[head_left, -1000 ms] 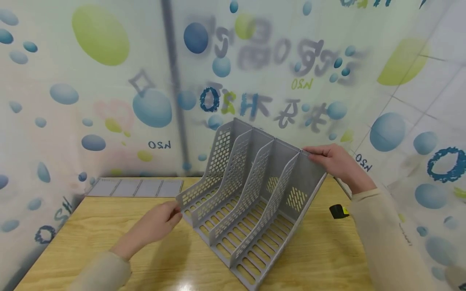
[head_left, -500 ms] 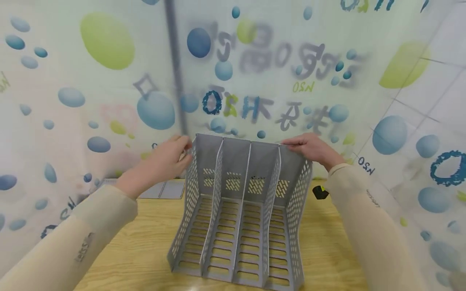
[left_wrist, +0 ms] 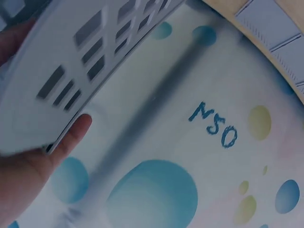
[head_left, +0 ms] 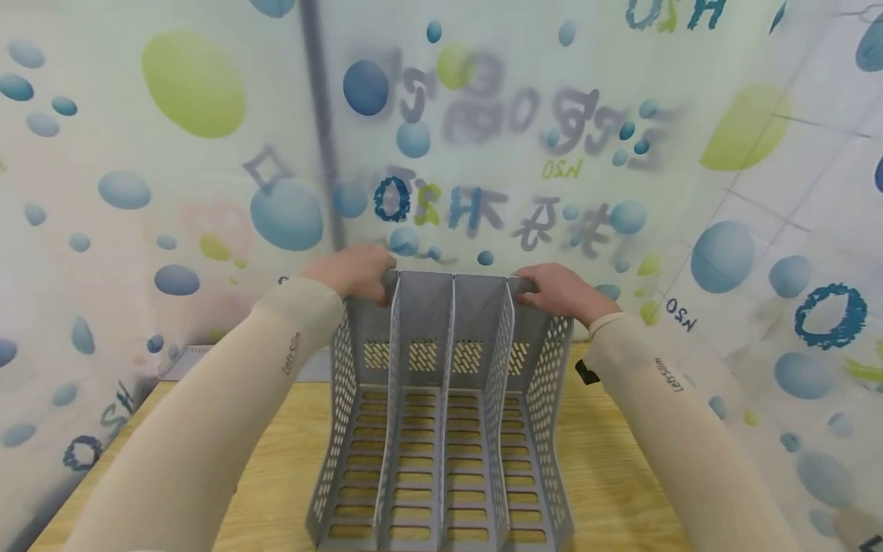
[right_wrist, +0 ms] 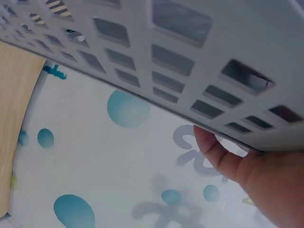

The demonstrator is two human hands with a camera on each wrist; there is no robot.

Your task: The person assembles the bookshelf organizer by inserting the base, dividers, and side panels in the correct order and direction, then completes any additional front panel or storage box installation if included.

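Note:
A grey plastic file rack [head_left: 424, 307] with several upright perforated dividers and a slotted base stands in the middle of the table, its slots facing me. My left hand [head_left: 362, 272] grips the top edge of its back panel at the left, and my right hand [head_left: 555, 291] grips the same edge at the right. In the left wrist view, a finger [left_wrist: 71, 137] curls behind the edge of the perforated side wall [left_wrist: 52, 76]. The right wrist view shows a finger [right_wrist: 216, 152] behind the edge of the rack's other side wall [right_wrist: 185, 95].
The rack stands on a wooden table [head_left: 614, 468]. A flat grey panel [head_left: 181, 360], partly behind my left sleeve, lies at the back left. Beside my right sleeve is a small black object [head_left: 586, 372]. A curtain [head_left: 207, 184] with printed blue and green dots hangs behind and around the table.
The rack has turned from a slanted, tilted pose to face me squarely. My left hand has moved from its lower front corner up to the top back edge; my right hand stays at the top.

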